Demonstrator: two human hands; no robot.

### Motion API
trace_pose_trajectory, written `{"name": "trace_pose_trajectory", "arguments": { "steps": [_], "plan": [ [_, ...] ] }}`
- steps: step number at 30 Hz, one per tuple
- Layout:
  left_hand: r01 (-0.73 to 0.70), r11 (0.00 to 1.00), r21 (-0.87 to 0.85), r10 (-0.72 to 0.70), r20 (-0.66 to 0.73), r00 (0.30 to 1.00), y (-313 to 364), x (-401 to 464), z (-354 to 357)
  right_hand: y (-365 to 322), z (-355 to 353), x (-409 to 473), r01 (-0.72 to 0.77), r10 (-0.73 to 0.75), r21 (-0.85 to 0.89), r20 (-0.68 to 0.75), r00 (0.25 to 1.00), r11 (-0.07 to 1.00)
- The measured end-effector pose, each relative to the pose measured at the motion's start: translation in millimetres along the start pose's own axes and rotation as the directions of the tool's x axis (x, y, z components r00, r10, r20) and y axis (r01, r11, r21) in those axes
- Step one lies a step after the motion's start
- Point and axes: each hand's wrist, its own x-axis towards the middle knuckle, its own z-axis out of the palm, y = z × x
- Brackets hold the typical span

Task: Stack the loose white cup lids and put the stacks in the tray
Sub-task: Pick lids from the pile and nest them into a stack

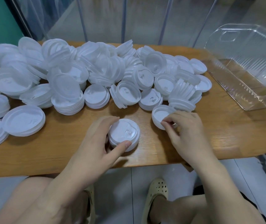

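A big heap of loose white cup lids (96, 68) covers the back and left of the wooden table (226, 135). My left hand (95, 139) grips a short stack of lids (124, 135) near the front edge, thumb on its near rim and fingers over its far side. To the right, my right hand (185, 126) pinches the near rim of a single upturned lid (160, 116) lying on the table. A clear plastic tray (248, 73) stands at the right end of the table, with no lids visible inside.
Larger lids (23, 122) lie stacked at the left front. A few short lid stacks (184, 92) lean just behind my right hand. My knees and sandalled feet (157, 193) show below the table's front edge. Clear curtain strips hang behind the table.
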Motion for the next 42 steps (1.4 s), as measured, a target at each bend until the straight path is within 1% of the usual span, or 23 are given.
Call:
{"name": "trace_pose_trajectory", "arguments": {
  "steps": [1,3,5,7,8,9,10,14,17,21,25,28,31,32,34,36,39,41,42],
  "plan": [
    [-0.007,1.000,0.002,0.007,-0.007,1.000,-0.2,0.0,0.0,-3.7,-0.4,1.1,0.000,0.001,0.025,-0.035,0.999,1.000],
    [-0.015,1.000,0.001,0.015,-0.027,1.000,-0.2,-0.1,-0.5,-12.1,-2.2,2.6,-0.017,0.032,0.129,-0.108,0.994,0.991],
    [-0.022,1.000,-0.002,0.022,-0.059,0.998,0.1,-0.2,-0.6,-23.4,-6.3,3.6,-0.076,0.129,0.322,-0.148,0.981,0.944],
    [-0.038,0.999,0.006,0.038,-0.103,0.994,2.6,0.1,-0.3,-38.1,-10.6,4.5,-0.148,0.257,0.573,-0.114,0.960,0.806],
    [-0.048,0.999,0.006,0.048,-0.130,0.990,4.5,0.7,0.4,-44.7,-11.4,5.0,-0.171,0.300,0.669,-0.082,0.950,0.724],
    [-0.059,0.998,0.004,0.059,-0.156,0.986,6.6,1.8,1.4,-49.5,-10.2,5.5,-0.181,0.319,0.725,-0.056,0.946,0.664],
    [-0.069,0.998,0.004,0.069,-0.178,0.982,8.7,3.1,2.6,-53.5,-7.5,6.1,-0.183,0.316,0.745,-0.040,0.948,0.641],
    [-0.085,0.996,0.026,0.089,-0.208,0.974,14.8,8.4,7.9,-63.2,6.6,6.1,-0.177,0.298,0.749,-0.029,0.954,0.639],
    [-0.077,0.997,0.029,0.082,-0.243,0.967,17.5,11.8,10.6,-69.2,7.3,3.9,-0.177,0.325,0.803,-0.022,0.945,0.569],
    [-0.049,0.999,-0.022,0.041,-0.272,0.961,20.6,16.7,13.7,-77.1,3.1,2.4,-0.143,0.342,0.860,-0.039,0.939,0.491],
    [-0.045,0.995,-0.094,0.016,-0.288,0.957,22.8,17.2,17.2,-81.9,3.2,0.7,-0.105,0.318,0.880,-0.055,0.947,0.464],
    [-0.033,0.991,-0.133,-0.011,-0.315,0.949,23.6,15.7,18.1,-87.5,5.2,-0.4,-0.116,0.284,0.908,-0.003,0.959,0.404],
    [-0.027,0.984,-0.176,-0.042,-0.375,0.926,25.6,14.0,15.4,-88.1,10.9,-1.1,-0.175,0.254,0.939,0.100,0.962,0.295],
    [-0.024,0.983,-0.184,-0.050,-0.384,0.922,25.6,13.0,13.7,-87.4,12.2,-1.4,-0.191,0.236,0.941,0.126,0.964,0.279],
    [-0.021,0.985,-0.171,-0.048,-0.385,0.922,23.7,10.5,9.7,-85.8,12.2,-2.1,-0.208,0.210,0.932,0.149,0.966,0.297],
    [-0.015,0.991,-0.134,-0.038,-0.380,0.924,20.9,7.6,4.4,-83.3,8.7,-2.7,-0.206,0.196,0.905,0.141,0.970,0.373],
    [-0.003,0.997,-0.077,-0.024,-0.342,0.939,15.3,4.8,-3.2,-73.7,5.4,-2.8,-0.187,0.152,0.804,0.122,0.981,0.565],
    [0.003,0.999,-0.047,-0.016,-0.282,0.959,11.3,4.0,-5.4,-65.8,6.4,-2.5,-0.142,0.109,0.703,0.092,0.990,0.697],
    [0.002,0.999,-0.033,-0.011,-0.251,0.968,9.6,3.8,-5.7,-61.8,7.7,-2.6,-0.126,0.099,0.658,0.078,0.992,0.742]
  ]
}}
